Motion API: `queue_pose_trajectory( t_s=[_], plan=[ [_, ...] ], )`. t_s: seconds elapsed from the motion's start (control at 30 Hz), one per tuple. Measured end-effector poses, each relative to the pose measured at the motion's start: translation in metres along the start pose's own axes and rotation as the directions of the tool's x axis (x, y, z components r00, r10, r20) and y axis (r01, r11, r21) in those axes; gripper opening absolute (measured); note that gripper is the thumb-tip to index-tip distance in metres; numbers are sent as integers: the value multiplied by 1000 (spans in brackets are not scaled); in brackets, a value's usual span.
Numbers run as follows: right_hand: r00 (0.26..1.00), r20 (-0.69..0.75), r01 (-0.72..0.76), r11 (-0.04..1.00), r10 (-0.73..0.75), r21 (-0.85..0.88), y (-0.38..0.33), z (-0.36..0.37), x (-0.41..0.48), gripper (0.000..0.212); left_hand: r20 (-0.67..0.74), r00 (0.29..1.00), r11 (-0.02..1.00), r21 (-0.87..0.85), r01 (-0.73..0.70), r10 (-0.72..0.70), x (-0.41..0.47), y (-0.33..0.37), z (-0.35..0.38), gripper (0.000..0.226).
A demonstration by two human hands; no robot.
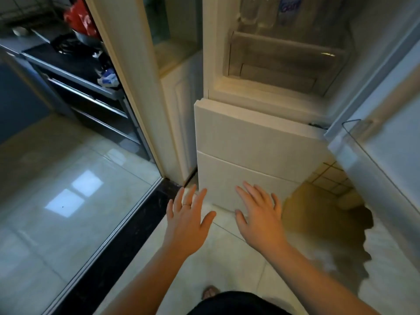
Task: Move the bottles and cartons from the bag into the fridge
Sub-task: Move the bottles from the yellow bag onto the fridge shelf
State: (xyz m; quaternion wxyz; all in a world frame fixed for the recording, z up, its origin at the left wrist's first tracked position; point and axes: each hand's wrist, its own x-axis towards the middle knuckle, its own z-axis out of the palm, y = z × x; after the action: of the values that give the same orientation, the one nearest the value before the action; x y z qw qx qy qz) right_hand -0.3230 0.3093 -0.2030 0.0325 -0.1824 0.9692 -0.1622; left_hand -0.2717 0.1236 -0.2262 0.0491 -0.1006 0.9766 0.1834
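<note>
I stand facing a white fridge whose upper compartment is open. Clear bottles and one with a blue label stand on a shelf at the top of the view, above a translucent drawer. The open fridge door swings out at the right. My left hand and my right hand are both stretched forward, palms down, fingers spread, empty, in front of the closed lower drawers. No bag is in view.
A sliding glass door with a dark floor track runs along the left. Beyond it is a kitchen counter with a stove and a red bag. The tiled floor lies under me, with my foot at the bottom.
</note>
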Motion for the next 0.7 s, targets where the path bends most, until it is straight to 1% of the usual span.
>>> queue_pose_trajectory(
  t_s=[0.1, 0.2, 0.27, 0.4, 0.53, 0.7],
  plan=[
    [996, 87, -3, 999, 7, -46, 15, 7, -39, 59, 65, 997, 997, -70, 39, -34, -41, 9, 28, 64],
    [995, 98, -15, 997, 22, -71, 36, 8, -79, 57, 159, 987, 995, -84, 50, -36, -82, 26, 57, 62],
    [994, 106, -26, 997, 34, -78, 52, 6, -107, 56, 195, 981, 996, -77, 40, -24, -107, 39, 74, 62],
    [989, 138, -36, 996, 47, -86, 89, 1, -167, 54, 192, 981, 999, -42, 14, -6, -149, 75, 102, 63],
    [985, 161, -54, 996, 64, -67, 130, -3, -241, 54, 199, 980, 999, 33, 18, -25, -197, 124, 131, 65],
    [973, 215, -75, 997, 81, -36, 191, -14, -339, 56, 224, 974, 999, 15, 29, -32, -275, 190, 178, 65]
  ],
)
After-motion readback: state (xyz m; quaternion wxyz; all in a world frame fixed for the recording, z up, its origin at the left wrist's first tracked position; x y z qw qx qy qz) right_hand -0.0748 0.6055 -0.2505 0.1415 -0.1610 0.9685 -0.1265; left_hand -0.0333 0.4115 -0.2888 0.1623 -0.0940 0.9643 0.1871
